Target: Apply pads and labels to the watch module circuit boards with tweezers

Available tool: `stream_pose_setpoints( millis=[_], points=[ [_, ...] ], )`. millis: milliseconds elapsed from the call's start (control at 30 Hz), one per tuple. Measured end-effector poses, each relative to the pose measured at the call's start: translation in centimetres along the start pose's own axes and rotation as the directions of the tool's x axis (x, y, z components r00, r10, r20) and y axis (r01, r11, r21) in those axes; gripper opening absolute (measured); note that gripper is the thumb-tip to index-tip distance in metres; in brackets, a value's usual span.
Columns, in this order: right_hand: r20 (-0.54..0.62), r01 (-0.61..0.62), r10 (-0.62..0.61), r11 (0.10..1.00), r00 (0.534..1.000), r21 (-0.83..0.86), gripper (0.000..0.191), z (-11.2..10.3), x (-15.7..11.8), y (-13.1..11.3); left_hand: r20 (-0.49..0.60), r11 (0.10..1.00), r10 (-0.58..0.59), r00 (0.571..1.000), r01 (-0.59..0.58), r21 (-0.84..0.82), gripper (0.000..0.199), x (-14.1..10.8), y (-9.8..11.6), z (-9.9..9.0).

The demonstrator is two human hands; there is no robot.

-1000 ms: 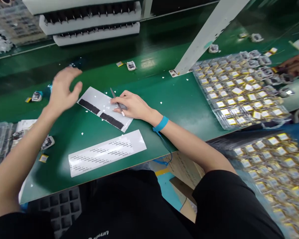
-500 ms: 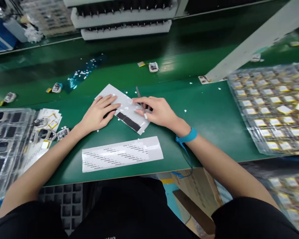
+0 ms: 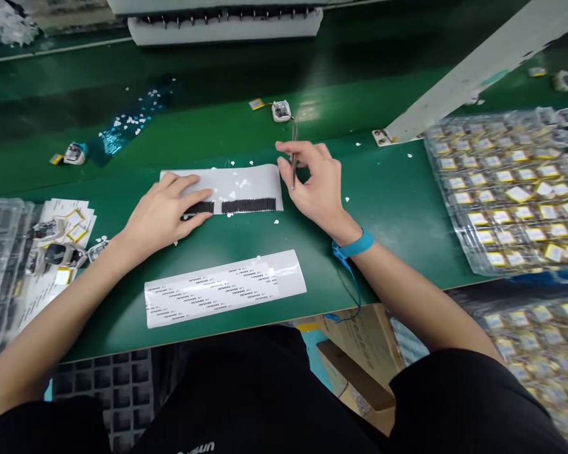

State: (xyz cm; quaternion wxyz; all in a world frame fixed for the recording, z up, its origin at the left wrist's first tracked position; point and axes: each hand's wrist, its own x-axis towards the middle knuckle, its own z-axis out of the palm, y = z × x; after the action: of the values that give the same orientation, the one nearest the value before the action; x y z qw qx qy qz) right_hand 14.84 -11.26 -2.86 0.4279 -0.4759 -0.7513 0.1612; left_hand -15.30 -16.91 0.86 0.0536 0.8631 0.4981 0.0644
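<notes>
Here, seen from the head camera, the left hand presses flat, fingers spread, on the left end of a white sheet edged with black strips, lying on the green worktop. The right hand hovers just beside the sheet's right end, fingers pinching tweezers upright. This looks like steadying the sheet; the next move likely calls for lowering the tweezer tips onto a strip.

white sheet flat, black strips; tweezers upright.
</notes>
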Motion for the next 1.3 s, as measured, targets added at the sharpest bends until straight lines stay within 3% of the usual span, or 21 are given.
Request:
stream_pose_setpoints(
  millis=[100, 200, 267, 333, 433, 567, 633, 700, 867, 1033, 1200, 1300],
  points=[
    [0.019, 0.108, -0.107, 0.991, 0.994, -0.075, 0.032, -0.4, -0.2, -0.2, 0.072, 0.996, -0.087, 0.994, 0.085, 0.036, 0.049, -0.9, 1.2, -0.7],
    [0.214, 0.241, -0.216, 0.966, 0.953, -0.096, 0.034, -0.2, -0.9, -1.0, 0.063, 0.985, -0.17, 0.983, 0.168, 0.03, 0.042, -1.3, 2.9, -0.8],
    [0.33, 0.29, -0.243, 0.952, 0.912, -0.099, 0.034, 0.2, -1.6, -2.0, 0.026, 0.986, -0.145, 0.989, 0.146, -0.075, 0.038, -1.6, 4.0, -0.9],
    [0.386, 0.291, -0.23, 0.95, 0.893, -0.109, 0.04, 0.9, -2.3, -3.1, -0.035, 0.977, -0.056, 0.998, 0.047, -0.207, 0.037, -2.5, 5.2, -1.0],
    [0.416, 0.261, -0.187, 0.957, 0.89, -0.127, 0.06, 1.9, -3.1, -4.6, -0.117, 0.937, 0.221, 0.968, -0.244, -0.251, 0.038, -4.8, 6.8, -0.8],
    [0.488, 0.3, -0.227, 0.951, 0.843, -0.076, 0.064, 2.8, -2.5, -4.6, -0.017, 0.786, 0.59, 0.807, -0.579, -0.216, 0.042, -7.3, 7.9, 1.1],
    [0.529, 0.313, -0.268, 0.95, 0.805, 0.005, 0.06, 2.9, -1.6, -3.6, 0.029, 0.736, 0.662, 0.749, -0.643, -0.209, 0.043, -7.6, 7.7, 1.9],
    [0.558, 0.324, -0.318, 0.941, 0.766, 0.092, 0.056, 2.7, -0.5, -2.5, 0.046, 0.718, 0.688, 0.725, -0.669, -0.194, 0.04, -7.5, 7.2, 2.2],
    [0.606, 0.364, -0.422, 0.904, 0.674, 0.225, 0.053, 2.6, 1.4, -1.5, -0.019, 0.723, 0.689, 0.725, -0.689, -0.061, 0.032, -7.5, 5.8, 2.2],
    [0.634, 0.341, -0.429, 0.902, 0.644, 0.265, 0.049, 3.1, 1.6, -2.0, -0.067, 0.774, 0.626, 0.777, -0.63, -0.068, 0.035, -8.3, 6.0, 2.8],
    [0.615, 0.325, -0.444, 0.896, 0.652, 0.303, 0.047, 2.7, 1.1, -1.6, -0.028, 0.777, 0.623, 0.782, -0.622, -0.096, 0.037, -8.3, 6.5, 2.5],
    [0.528, 0.266, -0.428, 0.895, 0.733, 0.357, 0.049, 2.2, 1.0, -1.4, -0.054, 0.782, 0.618, 0.785, -0.62, -0.058, 0.036, -7.9, 7.0, 2.1]
  ],
)
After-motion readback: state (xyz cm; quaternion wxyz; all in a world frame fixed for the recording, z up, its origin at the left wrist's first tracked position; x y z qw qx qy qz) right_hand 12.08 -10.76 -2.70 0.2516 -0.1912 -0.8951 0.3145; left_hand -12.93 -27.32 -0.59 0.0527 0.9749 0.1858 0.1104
